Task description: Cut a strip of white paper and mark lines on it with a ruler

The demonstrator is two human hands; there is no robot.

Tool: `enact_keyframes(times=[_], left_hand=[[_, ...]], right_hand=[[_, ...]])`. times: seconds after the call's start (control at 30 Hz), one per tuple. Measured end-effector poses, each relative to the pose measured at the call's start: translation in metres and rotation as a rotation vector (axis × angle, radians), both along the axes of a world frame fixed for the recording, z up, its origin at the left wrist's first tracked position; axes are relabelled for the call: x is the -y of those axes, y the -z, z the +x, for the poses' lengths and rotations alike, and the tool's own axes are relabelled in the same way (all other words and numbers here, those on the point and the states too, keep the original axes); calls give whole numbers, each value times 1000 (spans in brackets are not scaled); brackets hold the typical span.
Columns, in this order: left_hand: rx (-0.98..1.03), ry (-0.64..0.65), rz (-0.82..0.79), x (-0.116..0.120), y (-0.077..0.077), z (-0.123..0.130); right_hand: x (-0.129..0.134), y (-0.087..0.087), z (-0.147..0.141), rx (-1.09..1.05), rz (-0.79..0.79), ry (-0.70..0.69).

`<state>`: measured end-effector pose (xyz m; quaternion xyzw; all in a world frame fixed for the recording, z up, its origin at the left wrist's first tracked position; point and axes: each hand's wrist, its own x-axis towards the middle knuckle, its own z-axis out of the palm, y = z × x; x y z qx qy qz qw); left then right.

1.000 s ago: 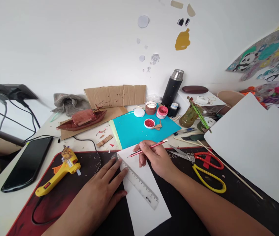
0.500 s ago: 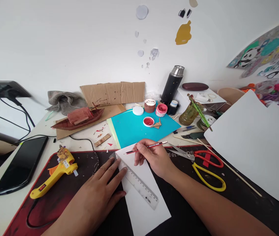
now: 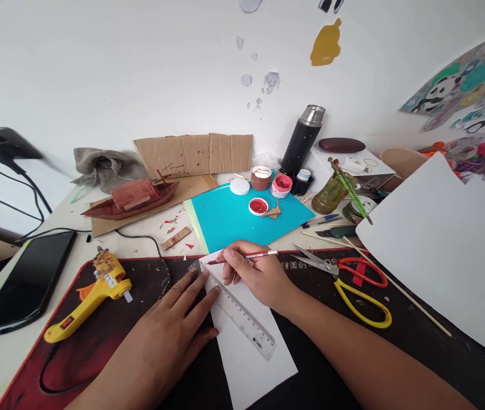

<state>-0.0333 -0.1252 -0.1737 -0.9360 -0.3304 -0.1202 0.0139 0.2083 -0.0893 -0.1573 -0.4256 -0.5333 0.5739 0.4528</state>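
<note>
A narrow sheet of white paper [image 3: 259, 381] lies on the dark mat, with a clear plastic ruler [image 3: 246, 323] slanting across it. My left hand [image 3: 178, 319] rests flat, fingers spread, its fingertips pressing the upper part of the ruler and the paper. Between the thumb and fingers of my right hand [image 3: 248, 270] is a red and black pencil [image 3: 261, 254]. Its tip points left, close to the ruler's upper end; whether it touches the paper I cannot tell.
Scissors [image 3: 337, 270] lie open to the right, by a thin wooden stick [image 3: 413, 302]. A yellow glue gun [image 3: 92, 296] and black phone [image 3: 28, 282] are at left. Behind stand a red model boat [image 3: 133, 199], paint pots [image 3: 281, 185] on a blue sheet [image 3: 220, 216], and a thermos [image 3: 302, 139].
My right hand has moved a little left and the pencil tip is now nearer the ruler's upper end. My left hand stays on the ruler. The camera view has shifted slightly.
</note>
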Motion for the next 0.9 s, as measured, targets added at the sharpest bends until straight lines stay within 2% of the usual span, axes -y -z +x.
enact_keyframes(times=[0.17, 0.47, 0.73, 0.9], left_hand=[[-67, 17, 111, 1, -3, 4], [-31, 1, 12, 1, 1, 1], [2, -9, -47, 1, 0, 0], [0, -5, -28, 1, 1, 1]], right_hand=[[-4, 4, -3, 4, -15, 0], [-5, 6, -3, 24, -28, -19], [-7, 2, -4, 70, -36, -52], [-7, 3, -4, 89, -22, -54]])
